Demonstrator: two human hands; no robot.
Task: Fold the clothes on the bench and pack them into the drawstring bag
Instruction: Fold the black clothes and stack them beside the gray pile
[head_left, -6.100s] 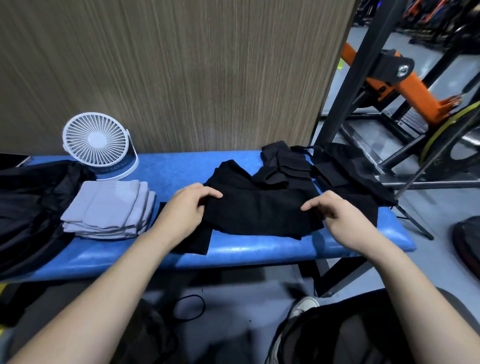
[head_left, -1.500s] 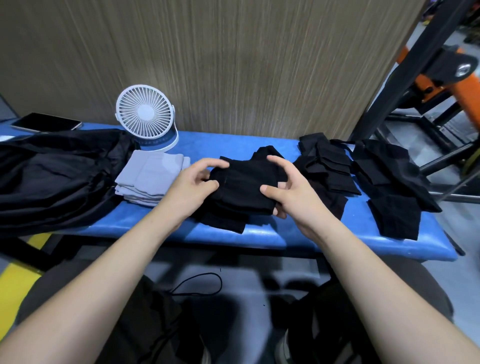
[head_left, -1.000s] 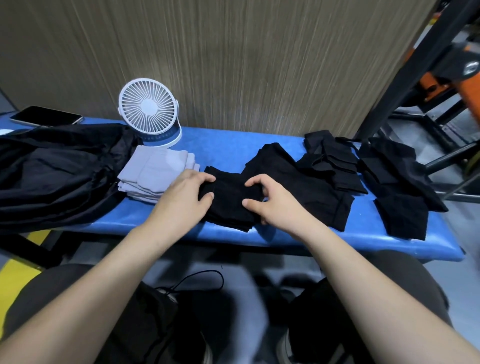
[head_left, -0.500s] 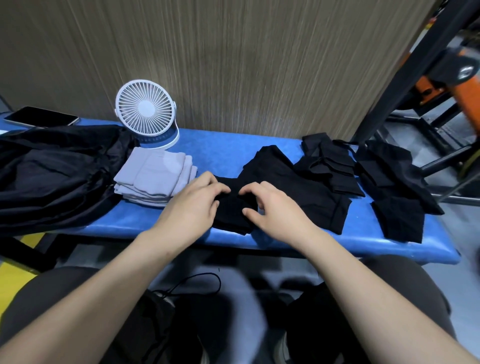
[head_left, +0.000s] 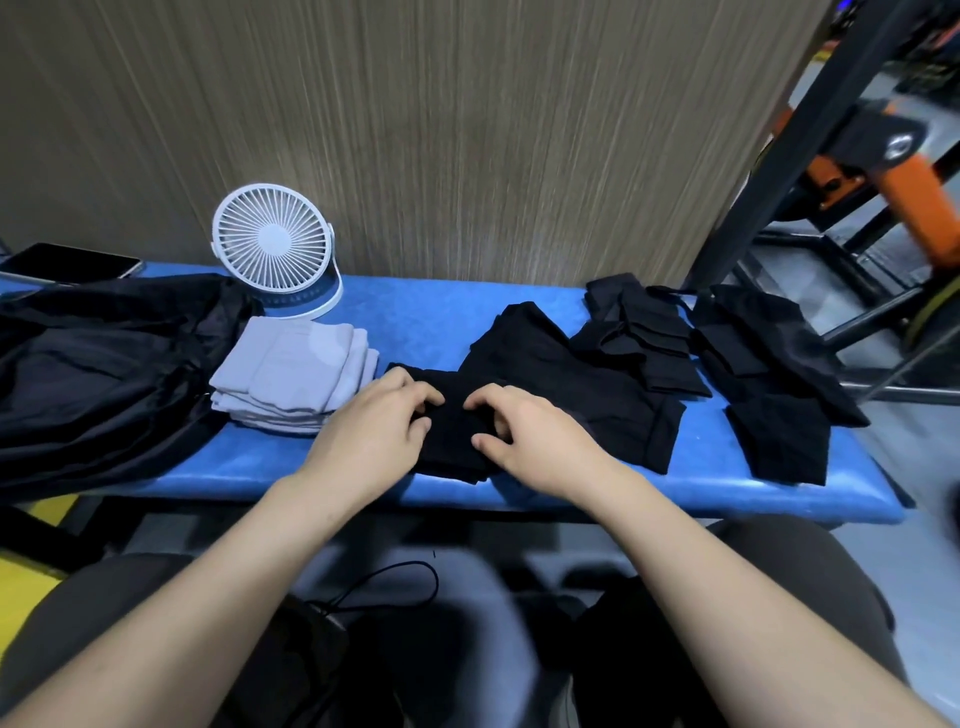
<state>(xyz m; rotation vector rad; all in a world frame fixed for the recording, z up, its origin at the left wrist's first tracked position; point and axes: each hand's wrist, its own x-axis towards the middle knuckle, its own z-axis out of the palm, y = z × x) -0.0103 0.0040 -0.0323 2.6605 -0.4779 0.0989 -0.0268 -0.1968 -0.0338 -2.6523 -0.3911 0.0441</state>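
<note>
Head view, surface: the blue padded surface (head_left: 436, 317) runs from 9 to 3 o'clock against a wood-grain wall, so everything lies in one row within reach.
Head view, garment in hand: a small folded black garment (head_left: 452, 441) lies at the near edge of the surface, at the centre, probably kept low and flat so the fold holds.
Head view, left hand: the left hand (head_left: 371, 441) rests on the garment's 9 o'clock side, fingers curled and pinching the cloth at its top edge.
Head view, right hand: the right hand (head_left: 530, 441) mirrors it on the 3 o'clock side, fingertips bent onto the cloth; the two sets of fingertips nearly meet, apparently squaring the bundle.
Head view, folded stack: a pile of grey folded cloths (head_left: 296, 376) sits just beside the left hand at 9 o'clock, seemingly finished work kept together.
Head view, waiting clothes: a larger black garment (head_left: 582, 389) spreads at 2 o'clock, touching the one in hand; more black pieces (head_left: 644, 338) and another black heap (head_left: 774, 384) lie farther toward 3 o'clock.
Head view, bag: a dark crumpled mass (head_left: 98, 374) at 9 o'clock may be the drawstring bag; I cannot tell for sure.
Head view, bystanders: a white desk fan (head_left: 272, 247) stands at 11 o'clock and a phone (head_left: 67, 262) at 10 o'clock, both back near the wall.
Progress: folding seems mid-way, packing not yet begun.
</note>
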